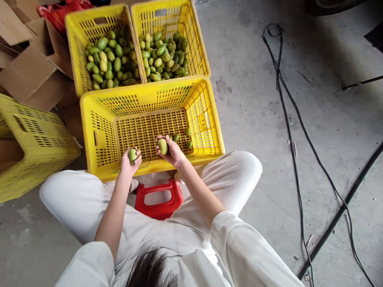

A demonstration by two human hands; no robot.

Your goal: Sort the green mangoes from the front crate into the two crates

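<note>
My left hand is closed around a green fruit over the near edge of a yellow crate. My right hand grips another green fruit inside the same crate. That near crate is almost bare, with a few loose green fruits at its right side. Behind it stand two more yellow crates, the left one and the right one, both holding several green fruits.
A red plastic stool sits between my knees. Another yellow crate lies tipped at the left, with cardboard boxes behind it. Black cables run across the concrete floor on the right.
</note>
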